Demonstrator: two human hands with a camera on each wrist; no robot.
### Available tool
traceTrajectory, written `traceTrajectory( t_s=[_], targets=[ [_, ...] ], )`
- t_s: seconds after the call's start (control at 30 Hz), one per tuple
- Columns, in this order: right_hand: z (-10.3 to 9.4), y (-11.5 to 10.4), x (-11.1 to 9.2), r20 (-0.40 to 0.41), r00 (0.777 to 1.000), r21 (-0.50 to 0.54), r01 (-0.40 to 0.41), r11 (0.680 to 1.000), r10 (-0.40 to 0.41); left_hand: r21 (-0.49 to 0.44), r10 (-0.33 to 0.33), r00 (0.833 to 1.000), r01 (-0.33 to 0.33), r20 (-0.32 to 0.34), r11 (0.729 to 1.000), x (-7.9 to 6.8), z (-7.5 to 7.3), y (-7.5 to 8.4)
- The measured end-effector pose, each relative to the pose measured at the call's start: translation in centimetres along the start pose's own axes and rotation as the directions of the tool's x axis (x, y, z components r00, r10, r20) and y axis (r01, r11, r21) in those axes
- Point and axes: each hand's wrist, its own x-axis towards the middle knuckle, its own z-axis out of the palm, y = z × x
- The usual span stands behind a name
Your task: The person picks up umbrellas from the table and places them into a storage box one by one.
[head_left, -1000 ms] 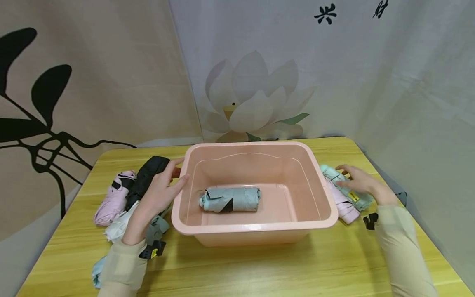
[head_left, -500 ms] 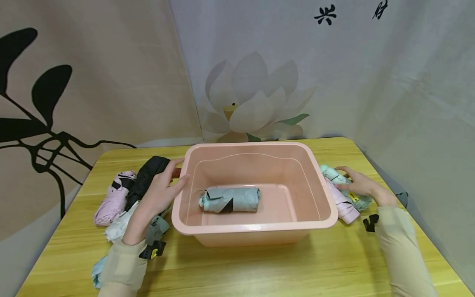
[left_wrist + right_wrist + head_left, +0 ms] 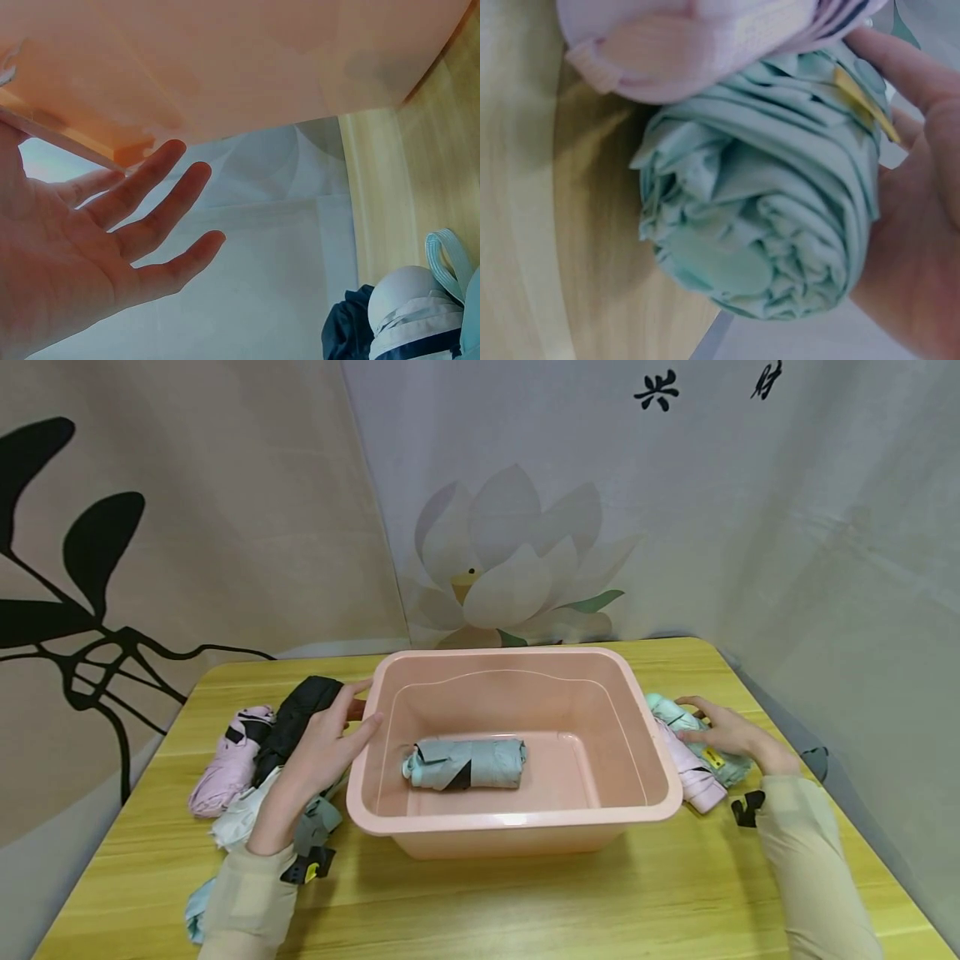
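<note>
A pink plastic basin (image 3: 517, 843) stands mid-table with a rolled grey-blue folding umbrella (image 3: 491, 762) lying on its floor. My left hand (image 3: 326, 747) touches the basin's left rim, thumb at the edge; in the left wrist view its fingers (image 3: 169, 214) spread loosely below the rim. To the right of the basin, my right hand (image 3: 727, 733) grips a mint-green folded umbrella (image 3: 735, 768), fingers and thumb round its side. The right wrist view shows that umbrella's rolled end (image 3: 750, 240) up close. Beside it, nearer the basin, lies a pale pink umbrella (image 3: 693, 772).
Left of the basin lie more folded umbrellas: a lilac one (image 3: 225, 768), a black one (image 3: 303, 714), a white one (image 3: 238, 818) and a grey-green one (image 3: 318, 822). A light-blue piece (image 3: 197, 910) shows beside the left sleeve. A printed curtain (image 3: 517, 527) hangs behind the wooden table (image 3: 525, 910).
My right hand has shifted slightly left and its thumb has come down onto the mint-green umbrella. The left hand and the basin look unchanged.
</note>
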Motion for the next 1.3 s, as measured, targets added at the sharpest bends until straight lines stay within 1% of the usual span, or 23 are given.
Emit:
traceTrajectory(
  t_s=[0.27, 0.5, 0.77, 1.07, 1.2, 1.3],
  targets=[
    [0.1, 0.14, 0.19, -0.011, 1.0, -0.013, 0.004, 1.0, -0.004, 0.01, 0.003, 1.0, -0.003, -0.004, 1.0, -0.01, -0.04, 0.13],
    [0.05, 0.04, 0.28, -0.018, 1.0, -0.025, 0.013, 1.0, -0.013, 0.019, -0.018, 1.0, 0.018, -0.001, 1.0, 0.06, 0.0, 0.1],
    [0.0, -0.17, 0.44, -0.032, 0.999, -0.038, 0.006, 0.999, -0.007, 0.03, -0.02, 1.0, 0.02, -0.005, 0.999, 0.17, 0.07, 0.1],
    [-0.21, -0.31, 0.72, -0.043, 0.999, -0.042, 0.004, 0.999, -0.006, 0.028, -0.013, 1.0, 0.014, -0.017, 1.0, 0.31, 0.21, 0.18],
    [-0.44, -0.52, 0.67, -0.048, 0.999, -0.046, 0.015, 0.999, -0.017, 0.034, -0.003, 1.0, 0.004, -0.029, 0.999, 0.28, 0.17, 0.24],
    [-0.73, -0.82, 0.61, -0.053, 0.998, -0.05, 0.024, 0.998, -0.026, 0.019, 0.002, 1.0, -0.002, -0.03, 1.0, 0.17, 0.06, 0.28]
  ],
)
